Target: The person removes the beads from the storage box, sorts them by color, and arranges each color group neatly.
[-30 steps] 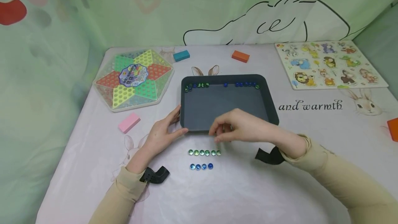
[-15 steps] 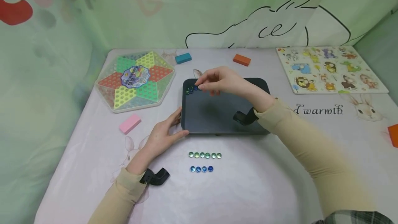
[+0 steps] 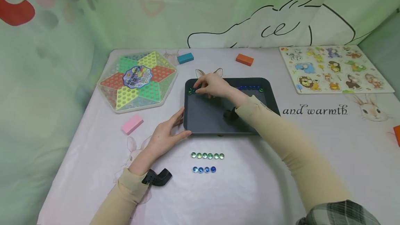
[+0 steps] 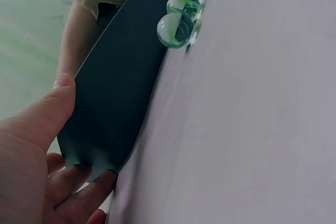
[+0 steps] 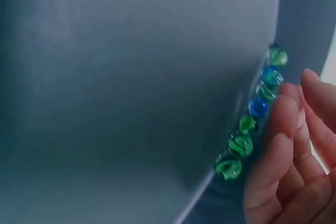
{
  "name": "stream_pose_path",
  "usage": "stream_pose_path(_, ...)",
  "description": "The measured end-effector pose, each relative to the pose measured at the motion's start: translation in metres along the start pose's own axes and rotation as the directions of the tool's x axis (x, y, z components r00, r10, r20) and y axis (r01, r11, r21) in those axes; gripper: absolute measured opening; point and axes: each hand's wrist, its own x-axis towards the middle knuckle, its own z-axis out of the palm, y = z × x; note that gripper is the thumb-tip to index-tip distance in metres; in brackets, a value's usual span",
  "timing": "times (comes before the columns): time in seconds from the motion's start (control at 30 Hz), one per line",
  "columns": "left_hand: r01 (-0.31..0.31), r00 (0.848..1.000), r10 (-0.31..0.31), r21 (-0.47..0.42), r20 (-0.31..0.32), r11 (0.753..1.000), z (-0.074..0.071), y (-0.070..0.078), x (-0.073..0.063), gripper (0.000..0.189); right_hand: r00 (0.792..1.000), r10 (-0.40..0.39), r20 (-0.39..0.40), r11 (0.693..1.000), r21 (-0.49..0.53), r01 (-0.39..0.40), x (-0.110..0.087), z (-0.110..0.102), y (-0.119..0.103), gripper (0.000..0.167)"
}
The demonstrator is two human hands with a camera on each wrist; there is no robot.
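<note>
My left hand (image 3: 164, 134) holds the front left corner of a dark grey tray (image 3: 225, 124). In the left wrist view, the thumb (image 4: 64, 90) lies at its rim and the curled fingers (image 4: 86, 198) are against its end. My right hand (image 3: 213, 85) is over the tray's back left part, fingers bent. Several green and blue marbles (image 5: 240, 145) line the tray's edge close beside those fingers in the right wrist view; I see no marble between them. On the tablecloth before the tray lie a row of green marbles (image 3: 210, 156) and a row of blue marbles (image 3: 201, 170).
More blue marbles (image 3: 249, 88) line the tray's back right. A Chinese checkers set (image 3: 137, 82) lies left, an animal puzzle board (image 3: 335, 68) at the back right. Blocks around are pink (image 3: 132, 124), blue (image 3: 185, 58) and orange (image 3: 244, 59), with another orange one (image 3: 397, 134) at the right edge.
My right hand has moved from the tray's front edge to the marbles at its back left, slightly farther left since half a second ago. The left hand has kept its hold on the tray.
</note>
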Motion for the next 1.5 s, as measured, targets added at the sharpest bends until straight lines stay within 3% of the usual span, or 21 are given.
stream_pose_path(0.33,-0.023,1.0,0.023,-0.025,-0.008,0.999,0.001,0.0,0.0,0.077,0.996,0.084,-0.033,0.982,-0.167,-0.088,0.004,0.009,-0.008,0.022)
stream_pose_path(0.57,-0.026,1.0,0.026,-0.016,-0.01,1.0,0.001,0.0,0.0,0.077,0.993,0.113,-0.045,0.976,-0.183,-0.119,0.004,0.01,-0.008,0.02)
stream_pose_path(0.7,-0.017,1.0,0.017,-0.013,-0.005,1.0,0.002,0.001,0.0,0.077,0.994,0.107,-0.031,0.985,-0.132,-0.11,0.001,0.006,-0.007,0.02)
stream_pose_path(0.87,0.0,1.0,0.0,-0.011,0.005,1.0,0.001,0.001,-0.001,0.077,0.997,0.067,-0.026,0.998,0.005,-0.067,-0.009,-0.006,-0.009,0.019)
stream_pose_path(1.17,0.013,1.0,-0.013,-0.007,0.008,1.0,0.0,0.002,-0.002,0.077,0.997,0.072,0.011,0.985,0.157,-0.073,-0.038,-0.034,-0.026,0.019)
stream_pose_path(1.5,-0.008,1.0,0.008,-0.008,-0.004,1.0,-0.001,0.001,-0.001,0.078,0.999,-0.015,0.048,0.984,0.179,0.006,-0.091,-0.032,-0.035,0.016)
